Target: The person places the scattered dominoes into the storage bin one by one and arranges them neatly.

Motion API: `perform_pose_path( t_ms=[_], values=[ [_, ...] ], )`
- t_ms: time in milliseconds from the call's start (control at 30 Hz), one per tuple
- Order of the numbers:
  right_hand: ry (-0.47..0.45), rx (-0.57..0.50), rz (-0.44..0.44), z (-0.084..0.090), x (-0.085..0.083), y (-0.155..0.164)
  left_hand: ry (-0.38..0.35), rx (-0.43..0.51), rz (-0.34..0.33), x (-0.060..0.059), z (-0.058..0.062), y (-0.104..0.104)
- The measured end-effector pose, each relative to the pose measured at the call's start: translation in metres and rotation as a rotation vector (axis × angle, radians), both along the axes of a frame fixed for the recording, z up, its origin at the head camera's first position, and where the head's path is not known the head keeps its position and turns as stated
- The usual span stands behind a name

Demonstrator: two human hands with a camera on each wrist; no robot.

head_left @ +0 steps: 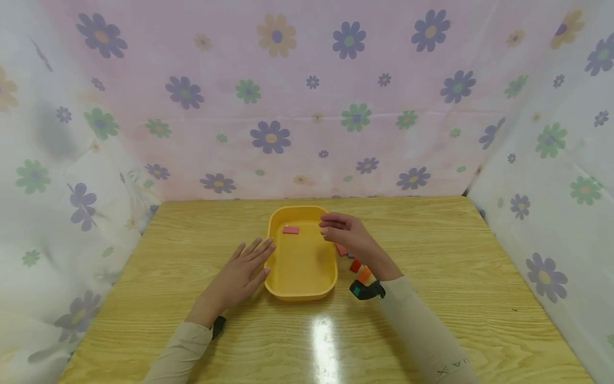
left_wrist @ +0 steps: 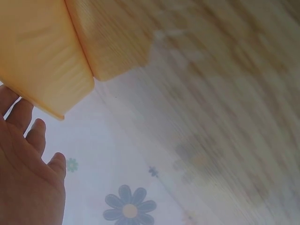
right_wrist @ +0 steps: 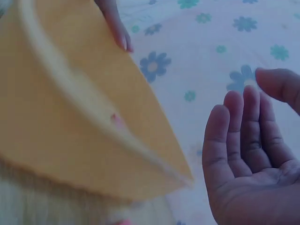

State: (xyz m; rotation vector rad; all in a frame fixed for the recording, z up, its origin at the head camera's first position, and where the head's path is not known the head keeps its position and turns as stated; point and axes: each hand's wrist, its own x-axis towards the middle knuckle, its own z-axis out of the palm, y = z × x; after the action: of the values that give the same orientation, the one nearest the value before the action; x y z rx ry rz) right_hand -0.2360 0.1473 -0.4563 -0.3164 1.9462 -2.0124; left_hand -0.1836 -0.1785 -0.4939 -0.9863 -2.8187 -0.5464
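Observation:
A yellow plastic tray (head_left: 302,294) with rounded corners stands on the table. Inside it, toward the back left, lies a small flat pink block (head_left: 290,230). My left hand (head_left: 244,274) is at the tray's left side, fingers extended with their tips right at the rim; the left wrist view shows those fingertips along the tray wall (left_wrist: 42,61). Over the right rim hovers my right hand (head_left: 352,237), its fingers loosely bent. In the right wrist view nothing sits in that palm (right_wrist: 262,187), and the thumb is apart from the fingers.
Just right of the tray, partly under my right hand and wrist, lie several small blocks, among them a red one (head_left: 355,265) and an orange one (head_left: 364,274). Flowered curtains (head_left: 307,106) surround the wooden table (head_left: 431,240) at the back and sides.

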Motion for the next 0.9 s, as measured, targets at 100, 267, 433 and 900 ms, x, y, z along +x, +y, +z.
perform_pose_path(
  t_ms=[100, 267, 433, 900],
  values=[
    [0.018, -0.001, -0.023, -0.010, 0.007, 0.019, 0.004, -0.003, -0.001, 0.000, 0.001, 0.000],
    [0.023, 0.000, -0.044, -0.026, 0.018, 0.050, -0.022, -0.020, 0.000, 0.001, 0.003, 0.000],
    [0.020, 0.004, -0.081, -0.037, 0.031, 0.080, -0.029, -0.024, 0.000, 0.001, 0.003, 0.001],
    [0.094, 0.092, -0.190, -0.052, 0.065, 0.131, -0.027, -0.019, 0.003, 0.003, 0.004, 0.002]
  ],
)
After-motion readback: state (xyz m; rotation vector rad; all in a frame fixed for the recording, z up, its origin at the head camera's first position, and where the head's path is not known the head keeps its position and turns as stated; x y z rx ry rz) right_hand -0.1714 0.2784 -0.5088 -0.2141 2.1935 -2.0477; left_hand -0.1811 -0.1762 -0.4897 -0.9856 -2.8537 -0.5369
